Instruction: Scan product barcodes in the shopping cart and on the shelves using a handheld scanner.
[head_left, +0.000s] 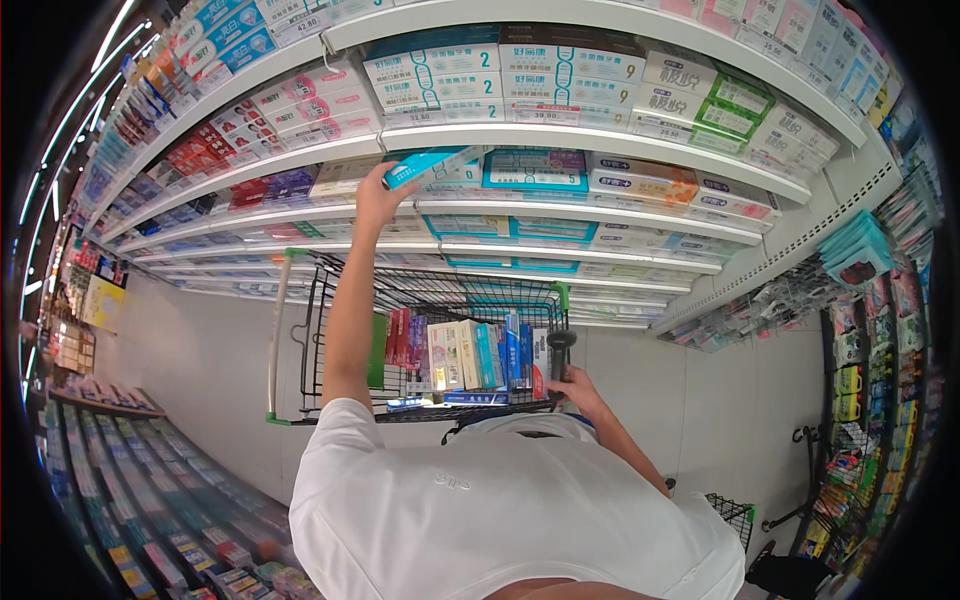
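Note:
My left hand [376, 196] is raised to a middle shelf, its fingers closed round a teal and white toothpaste box [422, 168], held at a tilt in front of the boxes there. Down at the right end of the shopping cart [440, 290], my right hand [578, 388] is closed on the dark cart handle [560, 350], though its fingertips are partly hidden. Inside the black wire cart stand several toothpaste boxes: dark red boxes [402, 335], a cream box [445, 357], a teal box [487, 355] and blue boxes [515, 350].
White shelves [600, 138] packed with toothpaste boxes curve across the front. Hanging goods [860, 250] line the right side. A low display [130, 470] stands at the lower left. Part of another black wire basket [735, 512] shows behind me on the right.

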